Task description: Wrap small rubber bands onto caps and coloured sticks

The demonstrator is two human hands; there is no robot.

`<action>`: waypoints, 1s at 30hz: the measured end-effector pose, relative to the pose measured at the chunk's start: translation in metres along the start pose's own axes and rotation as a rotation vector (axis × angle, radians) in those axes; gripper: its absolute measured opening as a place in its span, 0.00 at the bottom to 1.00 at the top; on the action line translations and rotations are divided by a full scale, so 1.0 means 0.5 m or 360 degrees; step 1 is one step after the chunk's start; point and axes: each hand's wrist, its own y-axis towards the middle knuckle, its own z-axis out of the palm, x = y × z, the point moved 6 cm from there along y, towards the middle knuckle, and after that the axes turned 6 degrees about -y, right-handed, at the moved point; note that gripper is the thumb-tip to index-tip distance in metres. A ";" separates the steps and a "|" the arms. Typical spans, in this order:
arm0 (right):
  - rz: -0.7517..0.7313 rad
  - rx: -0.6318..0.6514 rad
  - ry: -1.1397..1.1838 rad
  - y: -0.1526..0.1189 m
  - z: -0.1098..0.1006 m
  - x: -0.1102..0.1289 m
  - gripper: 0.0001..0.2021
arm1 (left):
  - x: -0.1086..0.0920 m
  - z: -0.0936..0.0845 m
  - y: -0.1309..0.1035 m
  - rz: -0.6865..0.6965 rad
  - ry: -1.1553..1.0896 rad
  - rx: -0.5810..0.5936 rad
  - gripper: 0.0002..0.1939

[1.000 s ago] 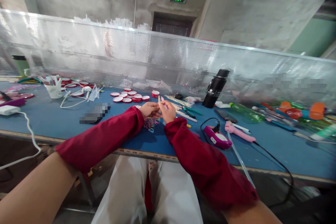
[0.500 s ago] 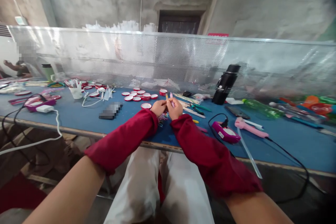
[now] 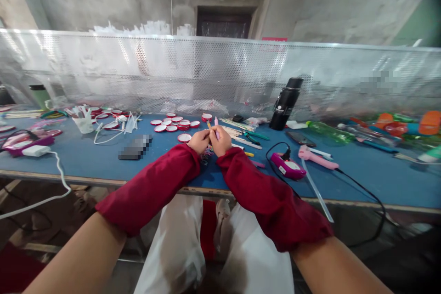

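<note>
My left hand [image 3: 199, 141] and my right hand [image 3: 221, 141] meet over the blue table, fingertips touching. Between the right fingers stand a pale pink pen-like stick [image 3: 216, 121] and a thin tan stick [image 3: 208, 124]. The left fingers are pinched at the same spot; what they grip is hidden. Just below the hands lies a small tangle of colourful strands [image 3: 206, 154]. Left of them sits a round white-topped disc with a red rim [image 3: 184, 138], and behind it several similar red-rimmed discs [image 3: 172, 122] are grouped, some stacked.
Wooden sticks and green-handled pliers [image 3: 252, 138] lie right of my hands. Farther right are a purple power strip [image 3: 288, 166], a pink glue gun [image 3: 319, 158] and a black flask [image 3: 286, 103]. A dark phone [image 3: 135, 148] and a white cup [image 3: 83, 124] stand left. A perforated metal screen [image 3: 155, 64] runs behind.
The view has turned slightly to the right, so the whole scene sits farther left. Both hands stay pressed together, with the two sticks still in the right fingers.
</note>
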 end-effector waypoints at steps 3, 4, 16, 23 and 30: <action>0.0001 0.0007 0.0018 0.001 -0.002 0.003 0.11 | -0.013 0.001 -0.001 0.0185 0.0188 0.0002 0.09; 0.0008 0.0010 0.0028 0.001 -0.003 0.003 0.11 | -0.015 0.002 -0.002 0.0211 0.0212 0.0007 0.10; 0.0036 0.0061 0.0160 -0.001 -0.002 0.006 0.10 | -0.012 0.013 -0.016 0.0014 -0.0166 -0.0015 0.11; 0.0225 0.0122 0.0265 -0.007 -0.004 0.005 0.10 | -0.007 0.019 -0.026 -0.0071 -0.0147 -0.0052 0.11; 0.0230 0.0137 0.0286 -0.010 -0.015 0.015 0.08 | -0.033 0.006 -0.033 -0.0086 0.0064 -0.0027 0.12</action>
